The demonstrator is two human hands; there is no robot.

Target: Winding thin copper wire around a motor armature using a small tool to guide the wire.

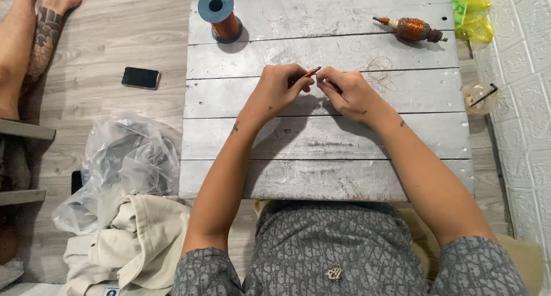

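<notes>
My left hand (281,86) and my right hand (344,90) meet over the middle of a low grey plank table (321,141). The left fingers pinch a small thin rod-like piece with a copper-coloured tip (310,72) that points up and right. The right fingers are closed close beside it; what they hold is too fine to tell. A loose tangle of thin copper wire (381,69) lies on the planks just right of my right hand.
A blue spool of copper wire (221,15) stands at the table's far left. A copper-wound spindle (413,29) lies far right. On the floor: a dark phone (140,77), clear plastic bags (123,158), a beige cloth (138,244), a yellow-green bag (473,15), a plastic cup (479,97). Another person's legs (26,38) are at left.
</notes>
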